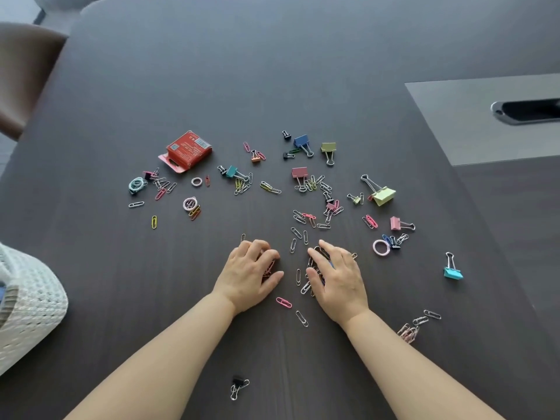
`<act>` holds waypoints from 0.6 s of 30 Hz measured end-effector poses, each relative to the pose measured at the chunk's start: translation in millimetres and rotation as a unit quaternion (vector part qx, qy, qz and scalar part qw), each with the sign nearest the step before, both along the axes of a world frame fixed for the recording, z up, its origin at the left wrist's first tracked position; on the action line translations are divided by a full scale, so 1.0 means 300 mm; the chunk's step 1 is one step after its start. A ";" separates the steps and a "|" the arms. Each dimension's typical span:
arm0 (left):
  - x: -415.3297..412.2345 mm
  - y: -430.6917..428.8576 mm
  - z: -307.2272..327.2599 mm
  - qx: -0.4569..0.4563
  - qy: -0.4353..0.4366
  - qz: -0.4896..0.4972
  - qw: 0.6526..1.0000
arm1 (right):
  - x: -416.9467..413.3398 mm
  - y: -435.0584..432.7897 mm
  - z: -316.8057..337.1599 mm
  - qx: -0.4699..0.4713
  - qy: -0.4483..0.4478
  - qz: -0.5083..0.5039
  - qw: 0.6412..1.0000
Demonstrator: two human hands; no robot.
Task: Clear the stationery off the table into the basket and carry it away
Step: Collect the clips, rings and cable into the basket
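Basket, apparently, cut off left; red box print unreadable.

brown chair: far left edge | grey inset panel: right | dark slot: in the panel, metal-rimmed

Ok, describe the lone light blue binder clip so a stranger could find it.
On the dark table, look right of the right hand, past the pink ring. The binder clip lies alone there, light blue, silver handles pointing away, nothing touching it.
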State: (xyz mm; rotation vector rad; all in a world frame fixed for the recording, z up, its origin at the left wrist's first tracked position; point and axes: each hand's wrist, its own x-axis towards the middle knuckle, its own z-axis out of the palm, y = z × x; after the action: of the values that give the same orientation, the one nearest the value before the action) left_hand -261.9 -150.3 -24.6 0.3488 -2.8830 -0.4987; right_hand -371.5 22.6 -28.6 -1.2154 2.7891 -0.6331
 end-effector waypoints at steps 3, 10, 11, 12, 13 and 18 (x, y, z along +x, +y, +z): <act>0.085 0.035 0.008 0.022 -0.023 -0.038 0.999 | 0.024 0.051 0.018 0.040 -0.041 0.054 0.997; 0.267 0.093 0.022 -0.035 -0.124 -0.131 0.983 | 0.107 0.104 0.039 0.135 -0.026 0.116 0.984; 0.289 0.096 0.030 -0.050 -0.142 -0.139 0.979 | 0.113 0.104 0.038 0.143 -0.024 0.112 0.983; 0.311 0.100 0.036 -0.065 -0.160 -0.143 0.975 | 0.116 0.104 0.037 0.147 -0.025 0.105 0.983; 0.332 0.108 0.039 -0.078 -0.177 -0.144 0.971 | 0.118 0.102 0.037 0.150 -0.024 0.096 0.984; 0.380 0.135 0.015 -0.126 -0.183 -0.103 0.970 | 0.119 0.095 0.029 0.158 0.010 0.033 0.987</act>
State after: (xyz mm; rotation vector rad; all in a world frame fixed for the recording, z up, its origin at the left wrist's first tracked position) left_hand -147.8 -109.9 -20.0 0.1070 -3.3110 -0.0969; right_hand -336.0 51.0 -19.9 -1.2423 2.7128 -0.1653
